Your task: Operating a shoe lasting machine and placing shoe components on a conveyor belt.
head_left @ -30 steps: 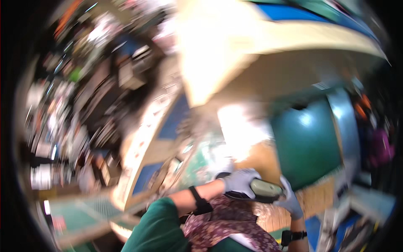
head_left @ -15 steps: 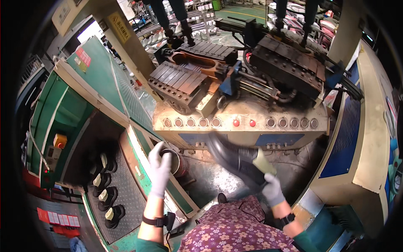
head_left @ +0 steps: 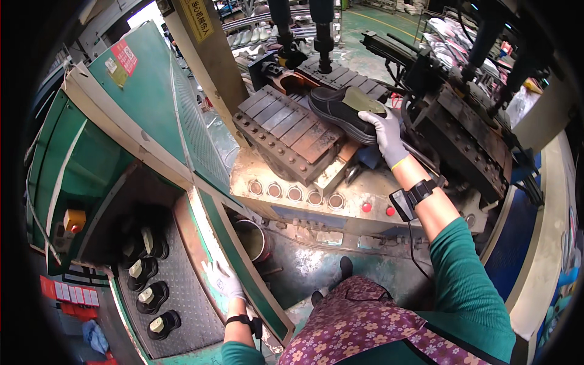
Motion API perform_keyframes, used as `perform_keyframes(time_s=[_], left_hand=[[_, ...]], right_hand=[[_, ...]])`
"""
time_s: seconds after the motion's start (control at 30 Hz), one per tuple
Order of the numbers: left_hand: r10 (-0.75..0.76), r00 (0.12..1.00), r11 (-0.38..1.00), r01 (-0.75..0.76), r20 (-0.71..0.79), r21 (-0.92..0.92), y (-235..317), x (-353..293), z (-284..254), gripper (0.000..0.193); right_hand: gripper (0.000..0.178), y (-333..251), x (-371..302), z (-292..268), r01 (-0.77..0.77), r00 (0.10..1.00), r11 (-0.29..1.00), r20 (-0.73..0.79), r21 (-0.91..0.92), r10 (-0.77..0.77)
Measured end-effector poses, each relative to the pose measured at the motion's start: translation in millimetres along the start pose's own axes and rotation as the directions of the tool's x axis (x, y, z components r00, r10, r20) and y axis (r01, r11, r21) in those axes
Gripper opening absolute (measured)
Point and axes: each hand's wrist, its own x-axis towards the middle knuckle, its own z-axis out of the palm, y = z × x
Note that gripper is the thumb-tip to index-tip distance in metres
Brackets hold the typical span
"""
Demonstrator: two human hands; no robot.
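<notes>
In my gloved right hand (head_left: 387, 139) is a black shoe (head_left: 334, 112) with a pale green shoe last (head_left: 365, 101) in its opening. My fingers grip it at the end near the last. It is tilted over the left pressing station (head_left: 286, 125) of the machine, close above its segmented metal plates; whether it touches them I cannot tell. Lower down, my gloved left hand (head_left: 224, 281) lies by the rim of the green cabinet (head_left: 216, 243), fingers apart and nothing in them. Beside it, several black shoes (head_left: 153, 297) with pale lasts stand in a row on the cabinet's textured metal bed.
A second pressing station (head_left: 465, 143) is at the right. Red buttons (head_left: 367, 207) and round gauges (head_left: 295, 193) line the machine's front. A bucket (head_left: 252, 240) stands on the floor between cabinet and machine. A yellow switch box (head_left: 74, 220) hangs at the cabinet's left.
My right hand has carried the shoe up and forward, from in front of the machine to over its left station. My left hand has dropped to the cabinet's rim. The view has shifted.
</notes>
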Motion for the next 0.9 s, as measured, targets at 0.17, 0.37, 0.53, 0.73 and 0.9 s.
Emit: perform_keyframes(time_s=[0.17,0.37,0.53,0.73,0.9], left_hand=[[-0.062,0.997,0.998,0.061,0.041,0.027,1,0,-5,0.033],[-0.092,0.993,0.996,0.091,0.070,0.015,6,1,-6,0.036],[-0.100,0.991,0.994,0.096,0.085,0.055,16,5,-6,0.038],[-0.115,0.990,0.991,0.108,0.087,0.080,18,3,-8,0.039],[-0.103,0.992,0.994,0.100,0.079,0.050,20,3,-7,0.039]], right_hand=[[0.054,29,59,30,-0.028,0.999,0.995,0.033,-0.096,0.031],[0.056,66,109,47,-0.068,0.991,0.992,0.110,-0.102,0.079],[0.053,97,145,62,-0.064,0.989,0.997,0.133,-0.040,0.069],[0.054,129,173,86,-0.102,0.979,0.993,0.183,0.059,0.090],[0.059,157,182,91,-0.051,0.968,0.995,0.250,0.090,0.027]])
